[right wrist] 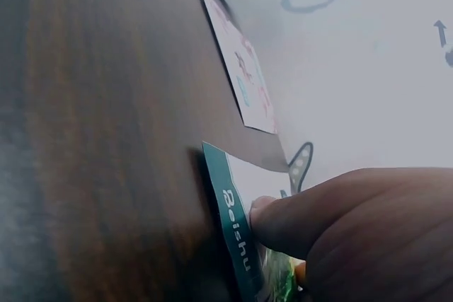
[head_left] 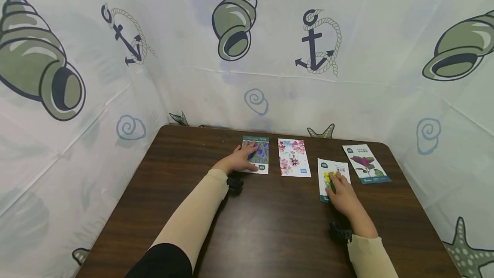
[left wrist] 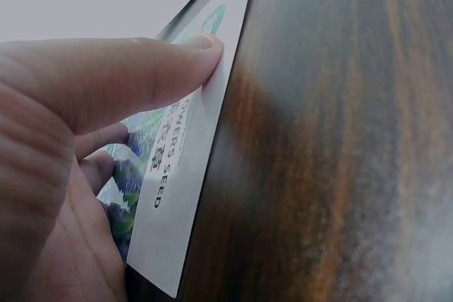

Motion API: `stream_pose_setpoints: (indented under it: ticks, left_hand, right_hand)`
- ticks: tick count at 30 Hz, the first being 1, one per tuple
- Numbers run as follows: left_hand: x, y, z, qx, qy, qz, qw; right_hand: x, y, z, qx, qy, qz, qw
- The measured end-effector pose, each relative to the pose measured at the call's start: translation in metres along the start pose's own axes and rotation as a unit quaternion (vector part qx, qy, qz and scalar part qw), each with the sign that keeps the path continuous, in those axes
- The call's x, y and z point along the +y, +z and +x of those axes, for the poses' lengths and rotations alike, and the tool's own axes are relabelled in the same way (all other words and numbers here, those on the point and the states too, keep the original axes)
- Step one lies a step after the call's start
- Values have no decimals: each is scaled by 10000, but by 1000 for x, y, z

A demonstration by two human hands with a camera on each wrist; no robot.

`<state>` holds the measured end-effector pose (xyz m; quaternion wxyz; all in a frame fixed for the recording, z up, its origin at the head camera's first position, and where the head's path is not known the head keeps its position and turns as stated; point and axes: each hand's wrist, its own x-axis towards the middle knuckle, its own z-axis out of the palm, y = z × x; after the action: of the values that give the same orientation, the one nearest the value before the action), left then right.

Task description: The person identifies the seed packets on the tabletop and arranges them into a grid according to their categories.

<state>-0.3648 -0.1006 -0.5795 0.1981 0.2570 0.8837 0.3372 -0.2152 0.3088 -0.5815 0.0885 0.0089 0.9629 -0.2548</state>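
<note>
My left hand (head_left: 238, 158) rests with spread fingers on a seed packet with purple flowers (head_left: 263, 151). In the left wrist view, the thumb (left wrist: 187, 61) presses on the white lower band of that packet. Fingertips of my right hand (head_left: 341, 196) touch a seed packet with yellow flowers (head_left: 323, 175), which lies nearer to me. From the right wrist, its green band (right wrist: 230, 224) shows beside my thumb (right wrist: 283, 221), and the packet bows slightly. Part of it is hidden under the hand.
Between the hands lies a pink blossom packet (head_left: 294, 158) near the table's back edge. A packet with a magenta flower (head_left: 365, 164) sits at the far right, tilted. Behind the brown table (head_left: 262, 235) hangs a white curtain (head_left: 185, 25) printed with shells and anchors.
</note>
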Motion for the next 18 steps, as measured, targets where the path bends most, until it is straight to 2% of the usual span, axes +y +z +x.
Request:
stream_pose_setpoints:
  ticks: [7, 11, 18]
  left_hand:
    - [0, 1, 1, -29, -25, -32, 10000]
    - [5, 3, -4, 28, -37, -7, 10000]
    - [6, 2, -7, 151, 19, -92, 9998]
  right_hand:
    - [0, 4, -13, 17, 25, -252, 9997]
    - [-2, 6, -23, -46, 67, -409, 9991]
    - [-15, 10, -42, 130, -108, -976, 9951]
